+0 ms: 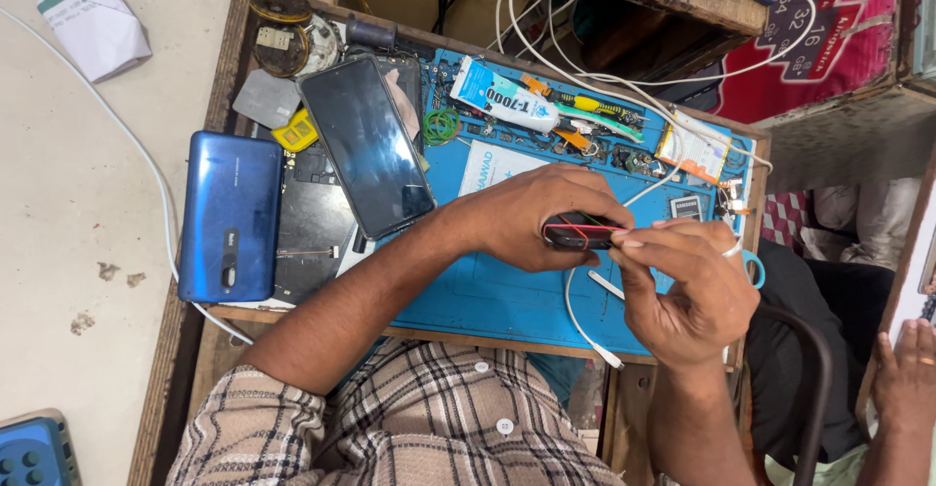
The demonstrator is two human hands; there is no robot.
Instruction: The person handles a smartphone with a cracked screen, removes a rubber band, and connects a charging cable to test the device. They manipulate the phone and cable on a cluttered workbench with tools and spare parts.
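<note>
Both hands are seen meeting over a blue work mat (507, 301). By the left hand (526, 215) a small dark device (577, 232) crossed by thin red lines is gripped, with the fingers curled round its far end. The right hand (687, 286), a ring on one finger, is closed on the near end of the same device, its thumb and fingertips pressed along the edge. The device is held just above the mat, near its middle. A white cable (583, 320) is seen trailing below the hands across the mat. To the left, a black phone (366, 145) is laid face up and tilted, and a blue phone back (230, 215) is laid beside it at the table edge. Beyond the hands, a glue tube (505, 96) is laid on the mat among small tools. Another person's hand (907, 374) is seen at the right edge, well apart
</note>
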